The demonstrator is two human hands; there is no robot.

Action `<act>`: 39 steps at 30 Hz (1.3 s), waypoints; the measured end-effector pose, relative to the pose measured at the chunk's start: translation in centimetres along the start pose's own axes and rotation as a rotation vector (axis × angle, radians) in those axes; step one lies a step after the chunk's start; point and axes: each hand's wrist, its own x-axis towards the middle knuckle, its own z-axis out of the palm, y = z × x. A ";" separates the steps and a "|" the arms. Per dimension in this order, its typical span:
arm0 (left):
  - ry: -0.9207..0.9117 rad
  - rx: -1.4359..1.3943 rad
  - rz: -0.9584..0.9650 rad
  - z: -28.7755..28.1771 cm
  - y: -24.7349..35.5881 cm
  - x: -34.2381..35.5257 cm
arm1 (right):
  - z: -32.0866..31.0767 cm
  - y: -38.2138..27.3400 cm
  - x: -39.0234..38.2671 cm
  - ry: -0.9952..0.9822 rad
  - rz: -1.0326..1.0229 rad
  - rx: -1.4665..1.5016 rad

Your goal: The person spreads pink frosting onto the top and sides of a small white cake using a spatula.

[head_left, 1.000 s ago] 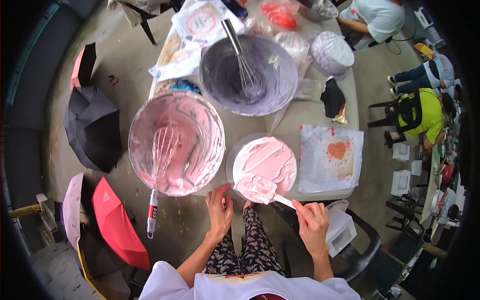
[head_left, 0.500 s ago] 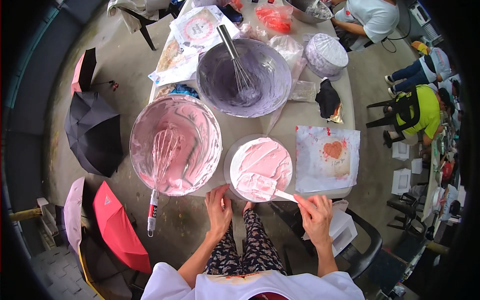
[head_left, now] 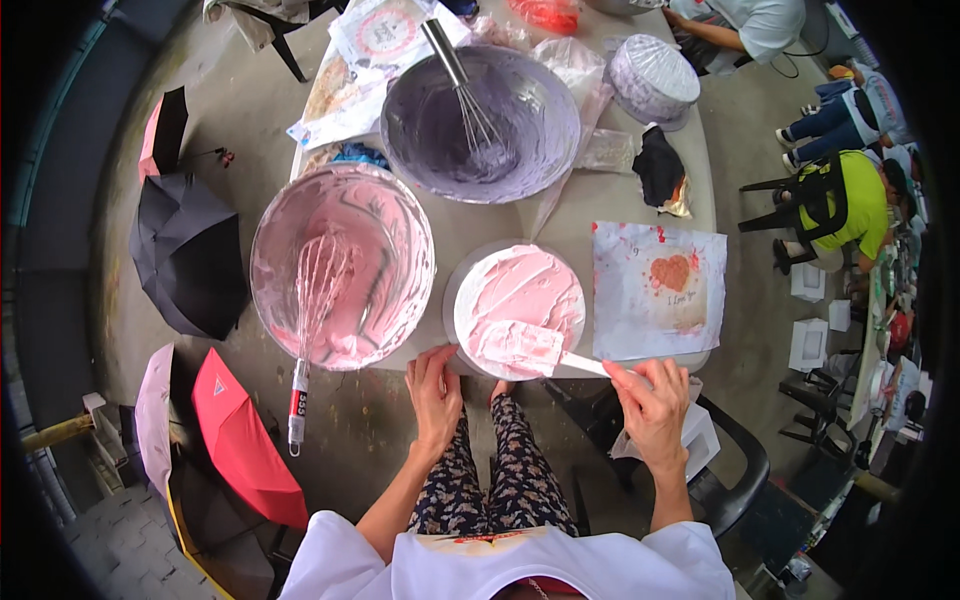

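Note:
A round cake (head_left: 522, 298) coated in pink frosting sits on a pale turntable at the table's near edge. My right hand (head_left: 655, 402) grips the handle of a flat white scraper (head_left: 520, 347), whose blade, smeared pink, lies against the cake's near side. My left hand (head_left: 434, 388) rests on the turntable's near-left rim. To the left stands a large metal bowl (head_left: 342, 262) with pink frosting and a whisk (head_left: 310, 320) leaning out of it.
A second metal bowl (head_left: 480, 122) with purple frosting and a whisk stands behind. A paper with a red heart (head_left: 660, 288) lies right of the cake. Umbrellas (head_left: 190, 255) lie on the floor at left. Other people sit at right (head_left: 850, 200).
The scraper blade has slid slightly along the cake's near edge; my left hand stays at the turntable rim. The view has shifted a little.

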 end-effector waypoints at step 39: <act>-0.010 0.032 0.018 0.3 -0.5 0.2 | 0.7 5.0 1.8 -0.153 -0.037 0.215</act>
